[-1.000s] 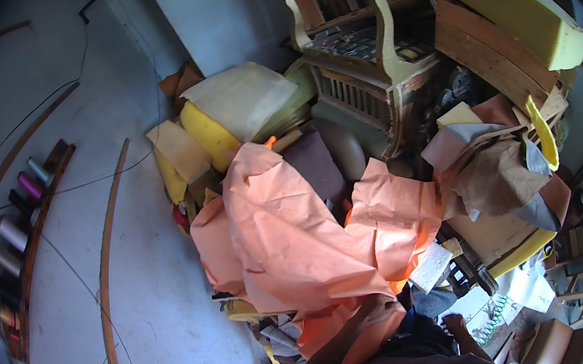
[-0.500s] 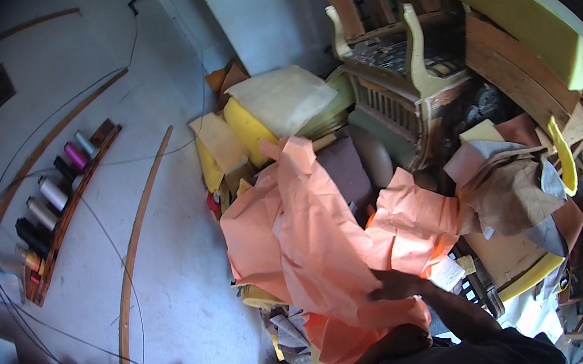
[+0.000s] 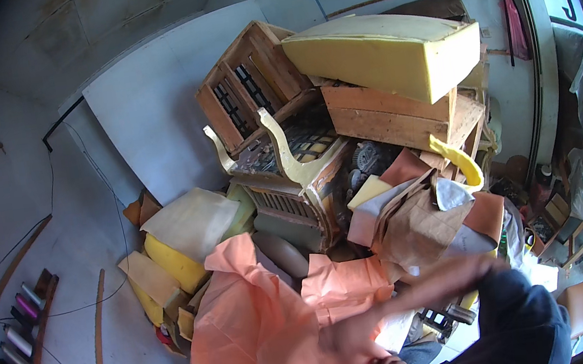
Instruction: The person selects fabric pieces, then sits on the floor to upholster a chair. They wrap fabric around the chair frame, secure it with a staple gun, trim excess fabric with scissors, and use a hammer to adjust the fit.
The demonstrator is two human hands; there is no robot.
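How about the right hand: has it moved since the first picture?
Yes: the right hand is farther left of the dark slatted piece, over the salmon sheet.

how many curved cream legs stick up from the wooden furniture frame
2. The left cream leg rises at the left of the wooden frame; the right cream leg, nearer the middle of the picture. Others may be hidden.

wooden frame (image 3: 385, 112), yellow padding (image 3: 363, 57) on top, thread spools (image 3: 18, 340) along wall rack (image 3: 39, 353)
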